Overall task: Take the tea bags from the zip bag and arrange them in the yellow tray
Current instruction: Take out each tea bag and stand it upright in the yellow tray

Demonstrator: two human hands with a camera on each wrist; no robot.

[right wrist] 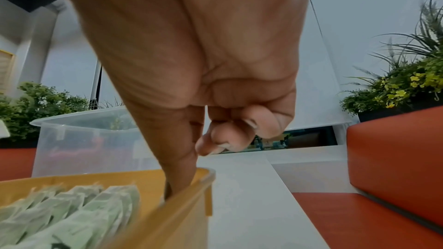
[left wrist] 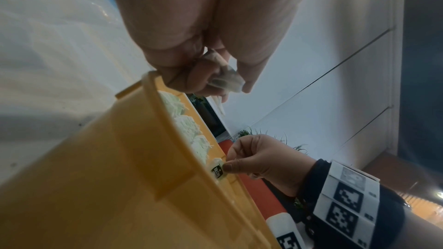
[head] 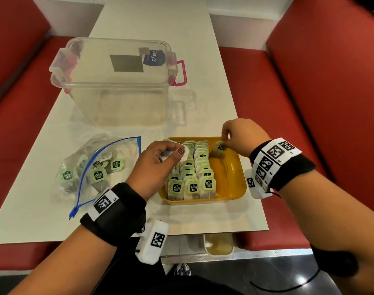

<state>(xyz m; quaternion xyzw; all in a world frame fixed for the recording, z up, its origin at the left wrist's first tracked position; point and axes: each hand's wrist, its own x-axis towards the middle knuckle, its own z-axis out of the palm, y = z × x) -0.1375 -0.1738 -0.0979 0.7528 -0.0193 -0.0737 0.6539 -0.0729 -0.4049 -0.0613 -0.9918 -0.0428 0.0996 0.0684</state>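
Observation:
The yellow tray [head: 232,175] sits near the table's front edge with three rows of green-tagged tea bags [head: 192,173] standing in its left part. My right hand [head: 235,135] pinches one tea bag [head: 219,149] at the tray's far right corner, its bottom down in the tray. My left hand [head: 160,160] hovers over the tray's far left side and grips a few white tea bags [head: 185,153], seen bunched in its fingers [left wrist: 223,80] in the left wrist view. The clear zip bag [head: 92,167] with blue edging lies open to the tray's left, several tea bags inside.
A large clear plastic box [head: 115,81] with pink latches stands behind the tray and bag. Red bench seats [head: 309,103] flank the white table [head: 139,220]. The tray's right part [head: 226,173] shows bare yellow floor.

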